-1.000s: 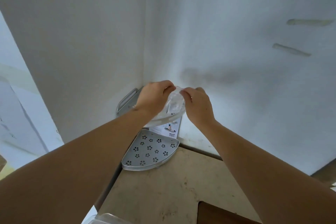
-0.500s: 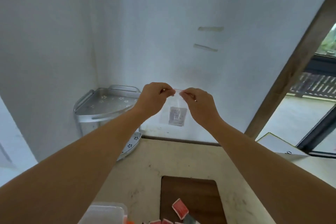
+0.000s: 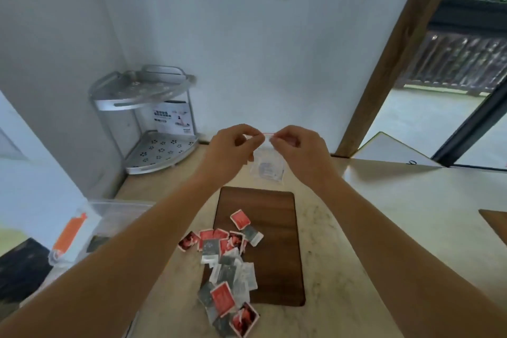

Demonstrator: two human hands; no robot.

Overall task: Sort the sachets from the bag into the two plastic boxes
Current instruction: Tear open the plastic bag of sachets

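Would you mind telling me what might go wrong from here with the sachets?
The sachets lie heaped, some off the board near the counter's front edge; a careless sweep might knock them off. Both hands, left and right, pinch the bag, so neither is free. Grey and clear sachets overlap, inviting mis-sorting.

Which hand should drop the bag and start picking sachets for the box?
Left, probably. Both hands pinch the bag, but the left hand is on the plastic box side; sachets lie between.
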